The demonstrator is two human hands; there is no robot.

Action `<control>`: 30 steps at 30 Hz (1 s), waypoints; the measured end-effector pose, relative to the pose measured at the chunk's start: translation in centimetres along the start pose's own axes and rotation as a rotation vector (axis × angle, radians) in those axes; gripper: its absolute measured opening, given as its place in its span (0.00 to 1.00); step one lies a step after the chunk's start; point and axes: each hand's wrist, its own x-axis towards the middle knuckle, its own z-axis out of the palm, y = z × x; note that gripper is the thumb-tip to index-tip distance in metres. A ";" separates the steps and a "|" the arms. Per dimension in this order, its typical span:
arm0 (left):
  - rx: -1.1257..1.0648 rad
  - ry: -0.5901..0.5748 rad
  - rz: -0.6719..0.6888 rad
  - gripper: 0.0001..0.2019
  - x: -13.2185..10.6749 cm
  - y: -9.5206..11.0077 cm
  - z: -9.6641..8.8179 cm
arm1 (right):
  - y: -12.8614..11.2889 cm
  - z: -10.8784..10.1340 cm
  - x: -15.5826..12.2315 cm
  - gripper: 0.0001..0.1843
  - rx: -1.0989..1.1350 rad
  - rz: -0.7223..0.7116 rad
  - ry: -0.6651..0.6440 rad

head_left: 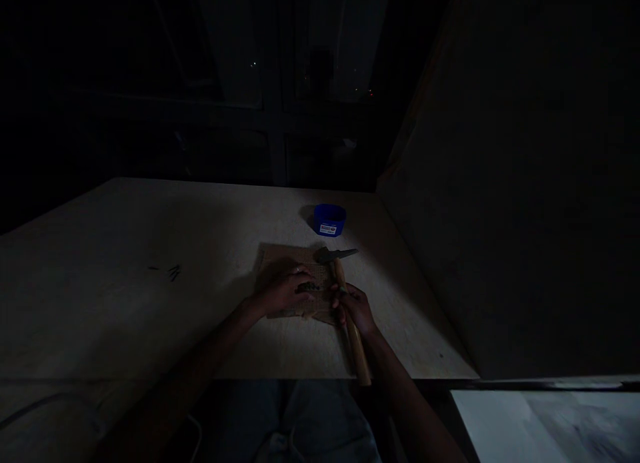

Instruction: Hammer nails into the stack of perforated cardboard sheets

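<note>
My right hand point(353, 306) is closed around the wooden handle of a hammer point(354, 336). The dark metal head, with one long pointed side, lies toward the far side of a brown cardboard piece point(280, 255). Over that cardboard, my left hand point(287, 288) rests with thumb and fingers apart. Between them and just beyond their tips is a small cluster of dark pieces point(310, 286), too dim to name surely. The handle's lower end reaches past the table's near edge.
A blue plastic container point(330, 220) with a white label stands beyond the cardboard. Several thin dark nail-like pieces point(174, 272) lie on the pale wooden table point(100, 250) at left. A tall dark panel point(500, 216) rises along the right side. The room is very dim.
</note>
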 end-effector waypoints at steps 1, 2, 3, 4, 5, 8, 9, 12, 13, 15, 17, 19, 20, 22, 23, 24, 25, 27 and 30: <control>-0.019 0.021 -0.030 0.18 -0.6 -0.2 -0.4 | -0.1 0.0 -0.1 0.19 0.004 0.001 0.008; -0.035 0.050 -0.065 0.21 -1.4 -0.4 -0.8 | -0.2 -0.1 -0.2 0.19 0.011 0.002 0.016; -0.043 0.092 -0.102 0.23 -2.2 -0.7 -1.4 | -0.3 -0.1 -0.3 0.19 0.019 0.002 0.025; -0.038 0.145 -0.138 0.24 -3.2 -1.2 -2.0 | -0.4 -0.1 -0.4 0.19 0.025 0.000 0.030; -0.020 0.209 -0.171 0.24 -4.2 -1.8 -2.7 | -0.5 -0.2 -0.5 0.18 0.029 -0.008 0.033; 0.127 0.470 -0.323 0.19 -8.0 -4.4 -5.4 | -0.5 -0.5 -0.7 0.18 0.015 -0.031 0.030; 0.208 0.573 -0.410 0.17 -9.4 -5.5 -6.5 | -0.4 -0.7 -0.8 0.18 0.009 -0.030 0.025; 0.466 0.752 -0.698 0.16 -13.8 -8.6 -9.9 | -0.4 -1.0 -0.8 0.20 -0.002 -0.025 0.020; 0.499 0.764 -0.744 0.16 -15.1 -9.5 -10.9 | -0.4 -1.0 -0.8 0.21 -0.007 -0.019 0.026; 0.530 0.748 -0.807 0.15 -17.2 -10.9 -12.4 | -0.6 -0.9 -0.9 0.22 -0.027 -0.007 0.043; 0.535 0.704 -0.845 0.14 -18.5 -11.8 -13.2 | -0.9 -0.8 -1.0 0.22 -0.047 -0.007 0.056; 0.528 0.662 -0.868 0.12 -19.0 -12.6 -13.3 | -1.1 -0.6 -1.1 0.22 -0.041 -0.013 0.048; 0.525 0.650 -0.877 0.12 -18.9 -12.9 -13.2 | -1.1 -0.6 -1.1 0.22 -0.034 -0.011 0.043; 0.519 0.646 -0.900 0.13 -18.5 -13.4 -13.0 | -1.2 -0.6 -1.2 0.21 -0.026 0.000 0.036; 0.516 0.652 -0.912 0.13 -18.2 -13.6 -12.8 | -1.2 -0.6 -1.2 0.21 -0.029 0.003 0.040; 0.512 0.662 -0.924 0.13 -18.0 -13.7 -12.8 | -1.1 -0.7 -1.2 0.21 -0.034 0.005 0.046; 0.507 0.674 -0.935 0.13 -17.8 -13.8 -12.7 | -1.1 -0.8 -1.2 0.20 -0.039 0.006 0.048; 0.492 0.703 -0.948 0.11 -17.5 -13.7 -12.8 | -0.9 -0.9 -1.2 0.21 -0.036 -0.002 0.048; 0.455 0.759 -0.930 0.07 -17.4 -13.0 -12.8 | -0.8 -0.9 -1.0 0.22 -0.024 -0.015 0.045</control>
